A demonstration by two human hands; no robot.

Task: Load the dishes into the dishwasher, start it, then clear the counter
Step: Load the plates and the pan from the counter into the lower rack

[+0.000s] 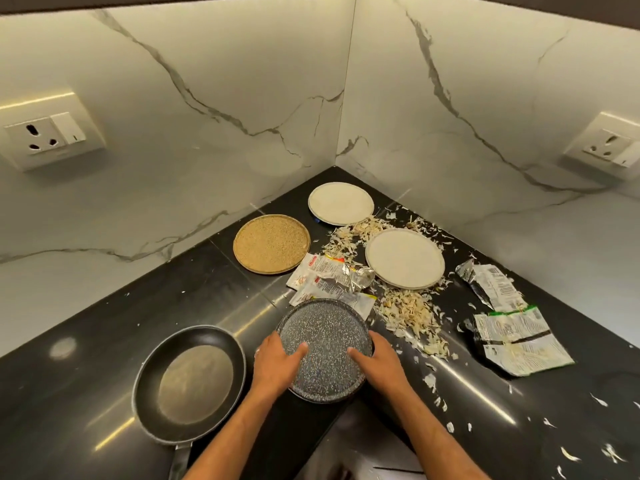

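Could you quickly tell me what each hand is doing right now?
Left hand: grips the speckled plate by its rim.
Right hand: grips the same plate's opposite rim.

Left hand [277, 363] and right hand [375, 362] grip opposite edges; thumbs on top.

Two bare forearms enter from the bottom edge, each ending in an uncovered hand: the left hand [277, 362] and the right hand [377, 362]. No sleeve, cuff or glove covers either arm as far as the frame shows them. The wrists carry no watch or band, and the visible fingers carry no rings. Fingernails are short and unpainted.
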